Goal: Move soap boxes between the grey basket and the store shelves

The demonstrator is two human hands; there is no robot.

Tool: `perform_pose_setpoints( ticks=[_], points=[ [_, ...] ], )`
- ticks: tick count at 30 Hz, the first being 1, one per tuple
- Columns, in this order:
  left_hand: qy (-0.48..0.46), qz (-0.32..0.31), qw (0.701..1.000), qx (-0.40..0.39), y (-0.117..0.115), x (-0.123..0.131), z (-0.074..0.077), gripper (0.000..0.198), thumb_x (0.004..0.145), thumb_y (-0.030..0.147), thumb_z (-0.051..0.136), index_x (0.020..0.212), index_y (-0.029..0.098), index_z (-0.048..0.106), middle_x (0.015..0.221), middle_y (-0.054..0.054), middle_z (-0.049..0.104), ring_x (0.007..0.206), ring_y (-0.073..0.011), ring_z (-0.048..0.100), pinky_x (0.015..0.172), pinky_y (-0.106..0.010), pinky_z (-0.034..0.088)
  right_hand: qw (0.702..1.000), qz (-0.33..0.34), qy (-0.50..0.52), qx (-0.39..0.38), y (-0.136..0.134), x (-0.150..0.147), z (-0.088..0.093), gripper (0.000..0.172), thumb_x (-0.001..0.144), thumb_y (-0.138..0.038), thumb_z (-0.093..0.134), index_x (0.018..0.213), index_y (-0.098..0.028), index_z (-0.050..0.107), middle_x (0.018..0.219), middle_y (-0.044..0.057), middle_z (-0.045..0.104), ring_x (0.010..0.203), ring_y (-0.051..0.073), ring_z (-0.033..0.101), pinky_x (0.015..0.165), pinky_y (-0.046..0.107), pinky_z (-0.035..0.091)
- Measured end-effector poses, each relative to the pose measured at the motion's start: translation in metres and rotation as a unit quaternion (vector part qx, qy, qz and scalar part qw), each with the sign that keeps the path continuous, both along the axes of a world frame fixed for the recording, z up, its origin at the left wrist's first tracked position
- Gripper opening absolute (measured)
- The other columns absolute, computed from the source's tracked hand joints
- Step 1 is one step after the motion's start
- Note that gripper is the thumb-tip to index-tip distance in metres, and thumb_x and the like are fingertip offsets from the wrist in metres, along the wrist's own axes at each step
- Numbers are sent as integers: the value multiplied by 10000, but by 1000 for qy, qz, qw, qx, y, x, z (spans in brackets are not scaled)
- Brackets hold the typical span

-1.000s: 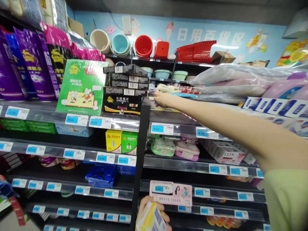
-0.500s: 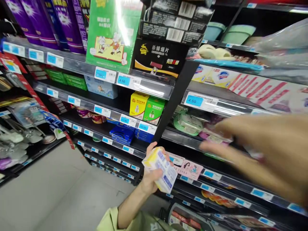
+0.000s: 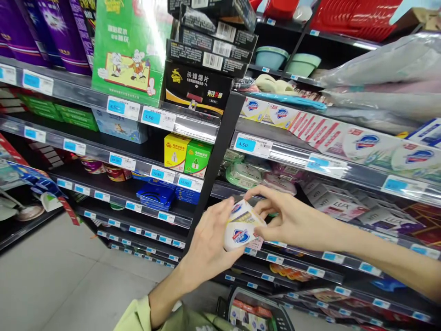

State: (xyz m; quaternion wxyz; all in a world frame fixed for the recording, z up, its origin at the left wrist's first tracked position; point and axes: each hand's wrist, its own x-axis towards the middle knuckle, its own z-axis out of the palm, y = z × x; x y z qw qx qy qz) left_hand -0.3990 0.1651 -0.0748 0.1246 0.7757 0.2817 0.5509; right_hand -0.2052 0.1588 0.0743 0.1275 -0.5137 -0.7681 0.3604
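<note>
A white and yellow soap box point(image 3: 240, 230) with a red and blue shield logo is held before me, tilted, at the middle of the view. My left hand point(image 3: 210, 241) wraps its left side, fingers behind and thumb along the bottom. On its right end, my right hand point(image 3: 275, 214) closes with thumb and fingertips at the box's edges. Matching soap boxes point(image 3: 267, 114) line the shelf above and to the right. Behind my right fingers lie green soap dishes point(image 3: 244, 175) in clear wrap.
A grey shopping basket point(image 3: 280, 312) with packs inside stands below me. A black shelf post point(image 3: 223, 124) divides the racks. To the left are a green box point(image 3: 131, 55) and black boxes point(image 3: 198, 87); LUX soap packs point(image 3: 339, 204) sit at right.
My right hand has come in from the right and now grips the soap box with the left. The box has turned to show its logo side. The view has shifted right.
</note>
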Motion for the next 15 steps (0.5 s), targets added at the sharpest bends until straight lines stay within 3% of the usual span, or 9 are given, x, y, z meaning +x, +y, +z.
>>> perform_pose_setpoints(
  ticks=[3,5,10,13,15],
  points=[
    [-54,26,998,-8,-4,-13,3,752,758,128,783,1437,212,469,1359,-130,587,1256,-263,588,1057,-389,522,998,-19,57,-31,6,8,10,541,801,-260,748,1253,-236,452,917,2,701,725,141,676,604,246,549],
    [-91,34,995,20,-5,-14,2,689,722,123,812,1346,207,534,1266,-111,616,1175,-254,628,985,-372,558,995,-31,86,-36,8,8,14,550,792,-270,771,1244,-235,458,927,6,699,737,142,674,622,255,563],
    [-225,89,968,59,-2,4,-1,767,654,155,897,1315,208,513,1205,-115,554,1104,-284,619,871,-422,596,972,-82,220,22,-1,-18,0,547,690,-269,890,1123,-242,556,997,20,730,893,186,718,813,327,620],
    [-298,125,940,108,2,17,4,755,641,156,899,1295,224,528,1133,-82,525,1032,-271,613,845,-429,587,942,-92,321,-5,-11,-39,-18,518,678,-326,914,1100,-246,625,1097,43,751,1010,235,735,925,391,624],
    [-328,129,929,115,4,23,6,791,643,189,913,1323,247,512,1154,-84,517,1046,-276,598,855,-431,574,939,-83,334,-4,-12,-45,-15,511,701,-369,902,1129,-245,652,1103,57,762,1028,261,742,942,433,628]
  ],
)
